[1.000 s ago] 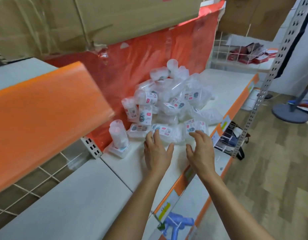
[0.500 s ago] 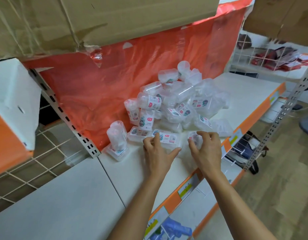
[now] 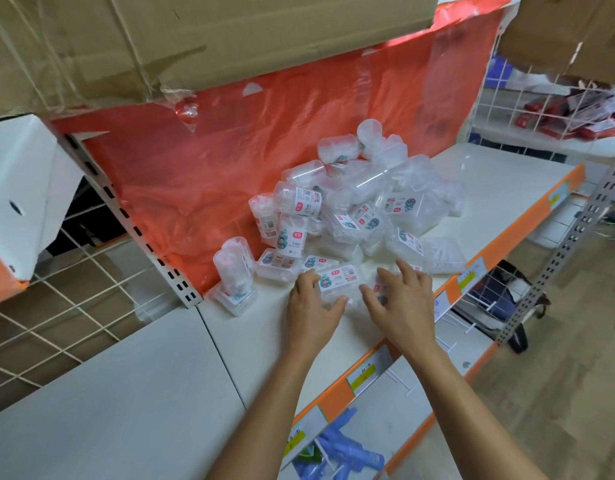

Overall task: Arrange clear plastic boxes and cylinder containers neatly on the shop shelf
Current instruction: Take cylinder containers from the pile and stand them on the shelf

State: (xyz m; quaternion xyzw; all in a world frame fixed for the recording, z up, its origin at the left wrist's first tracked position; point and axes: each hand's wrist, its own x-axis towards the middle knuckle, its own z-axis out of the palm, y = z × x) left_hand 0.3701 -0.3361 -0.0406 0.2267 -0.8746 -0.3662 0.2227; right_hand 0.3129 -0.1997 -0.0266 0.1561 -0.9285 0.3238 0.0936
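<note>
Left hand (image 3: 313, 306) gripping clear box (image 3: 339, 280), right hand (image 3: 401, 306) curled just beside it (grasp unclear)

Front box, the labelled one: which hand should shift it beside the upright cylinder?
Left, probably. The left hand grips the front box, and the cylinder stands to that side; the right hand lies farther off, over another box.

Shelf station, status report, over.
Left hand grips labelled clear box. Right hand holds second clear box, blurred. Jumbled pile of containers behind, unsorted.
</note>
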